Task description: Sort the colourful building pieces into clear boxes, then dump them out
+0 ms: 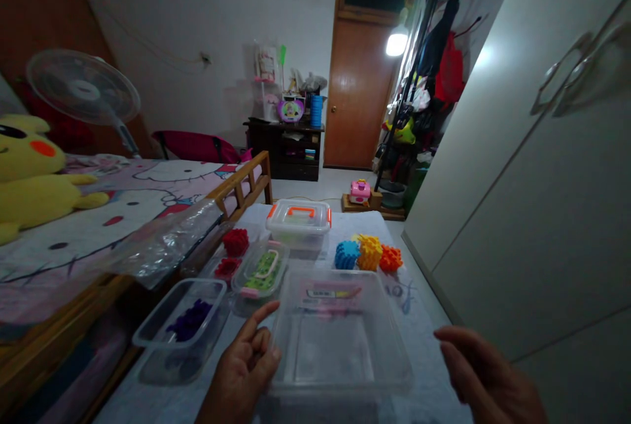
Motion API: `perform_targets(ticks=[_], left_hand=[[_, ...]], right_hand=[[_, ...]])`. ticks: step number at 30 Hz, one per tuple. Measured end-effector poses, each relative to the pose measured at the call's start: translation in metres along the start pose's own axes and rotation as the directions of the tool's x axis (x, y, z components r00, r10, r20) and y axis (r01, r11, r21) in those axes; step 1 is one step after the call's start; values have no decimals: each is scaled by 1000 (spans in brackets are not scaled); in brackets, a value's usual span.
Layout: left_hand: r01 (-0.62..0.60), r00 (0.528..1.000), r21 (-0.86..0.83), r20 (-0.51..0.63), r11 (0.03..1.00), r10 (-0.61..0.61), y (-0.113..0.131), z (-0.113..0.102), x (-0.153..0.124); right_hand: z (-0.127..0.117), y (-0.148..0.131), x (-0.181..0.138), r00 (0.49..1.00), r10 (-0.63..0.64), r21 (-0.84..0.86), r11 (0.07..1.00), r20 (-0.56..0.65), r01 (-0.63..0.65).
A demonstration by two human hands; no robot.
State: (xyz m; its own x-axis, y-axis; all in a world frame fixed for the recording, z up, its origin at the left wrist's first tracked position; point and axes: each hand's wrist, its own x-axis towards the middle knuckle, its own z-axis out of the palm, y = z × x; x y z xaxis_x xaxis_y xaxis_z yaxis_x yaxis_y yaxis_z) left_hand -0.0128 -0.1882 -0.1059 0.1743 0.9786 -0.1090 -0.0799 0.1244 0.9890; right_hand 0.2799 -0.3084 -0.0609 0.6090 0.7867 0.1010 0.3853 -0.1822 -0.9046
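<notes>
A large clear plastic box (345, 358) stands at the near middle of the table, a printed label showing through its far side. My left hand (246, 361) is at its left wall, index finger stretched along the rim and thumb apart from it. The other fingers are half curled; whether they press on the plastic I cannot tell. Off the box's right side, my right hand (488, 375) hangs in the air, thumb and fingers apart, holding nothing. To the left sits an open clear container (148, 332) with dark purple pieces (191, 320) inside.
Behind are a green-patterned lidded box (263, 269), red pieces (235, 242), and a clear box with orange clasps (300, 220). Blue (348, 255), yellow (369, 252) and orange blocks (391, 258) stand at the right back. A wooden bed rail (241, 184) borders the left, a white wardrobe (532, 213) the right.
</notes>
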Motion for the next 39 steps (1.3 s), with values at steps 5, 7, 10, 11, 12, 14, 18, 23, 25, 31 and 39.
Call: perform_targets(ticks=[5, 7, 10, 11, 12, 14, 18, 23, 25, 31, 39], left_hand=[[8, 1000, -6, -8, 1000, -8, -10, -3, -1], [14, 1000, -25, 5, 1000, -14, -14, -6, 0], [-84, 995, -62, 41, 995, 87, -23, -8, -1], [-145, 988, -56, 47, 988, 147, -27, -8, -2], [-211, 976, -35, 48, 977, 213, -30, -8, -3], [-341, 940, 50, 54, 939, 338, -37, -9, -4], [-533, 842, 280, 86, 798, 532, -53, -20, 1], [-527, 792, 463, -36, 713, 609, -79, -43, 27], [-484, 809, 481, -73, 731, 583, -89, -52, 43], [-421, 775, 437, -282, 794, 566, -116, -51, 65], [-556, 657, 556, -162, 618, 736, -102, -38, 69]], right_hand=[[38, 18, 26, 984, 60, 125, 989, 167, -82], [53, 22, 29, 952, 71, 202, 970, 296, -135], [65, 21, 28, 931, 77, 255, 951, 358, -176], [66, 19, 28, 928, 78, 262, 947, 365, -183], [65, 17, 28, 922, 82, 268, 944, 377, -194], [65, 13, 27, 906, 101, 280, 932, 412, -231], [66, 6, 24, 873, 113, 324, 900, 474, -292], [64, 8, 37, 831, 59, 284, 924, 554, -256], [58, 8, 53, 874, 42, 232, 957, 484, -174], [46, 4, 123, 966, -119, -150, 976, 230, 156], [48, 27, 195, 922, -246, -607, 696, 299, 382]])
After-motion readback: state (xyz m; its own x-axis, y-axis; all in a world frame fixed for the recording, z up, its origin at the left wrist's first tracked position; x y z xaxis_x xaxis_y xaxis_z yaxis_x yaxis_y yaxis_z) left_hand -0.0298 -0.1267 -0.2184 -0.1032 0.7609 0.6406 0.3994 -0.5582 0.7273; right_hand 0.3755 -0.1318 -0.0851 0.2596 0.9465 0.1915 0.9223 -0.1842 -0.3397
